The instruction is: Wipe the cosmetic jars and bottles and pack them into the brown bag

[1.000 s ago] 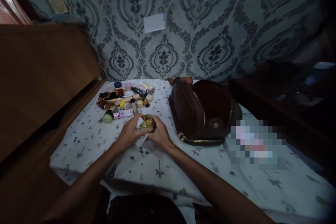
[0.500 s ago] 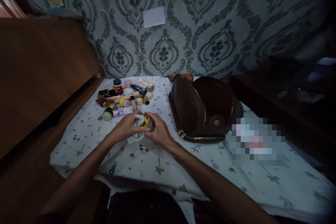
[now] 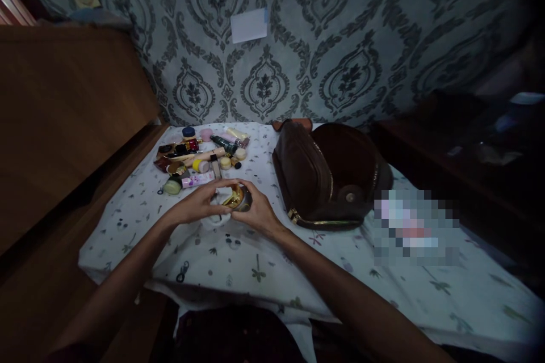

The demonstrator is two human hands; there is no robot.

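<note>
Head view, left hand [image 3: 198, 202], right hand [image 3: 259, 211], fingers of both pinching one gold-toned object [image 3: 236, 197], one brown bag [image 3: 301, 170]

You've got a gold-coloured piece [image 3: 235, 197] with a glossy, metallic-looking finish; the white bit [image 3: 221, 197] against it looks soft and matt, cloth or paper, can't tell. Your bag [image 3: 298, 173]: brown, smooth, leather-like, slight sheen. Zip [image 3: 336, 223]: shiny gold-toned metal. Tablecloth [image 3: 255, 252]: printed cloth, matt, creased. Pink tube [image 3: 196, 180]: smooth plastic look. Cabinet [image 3: 72, 96] on your left: smooth wood grain, dull. Wallpaper [image 3: 264, 86]: patterned, mostly matt. White sheet [image 3: 249, 26]: flat, paper-like.
</note>
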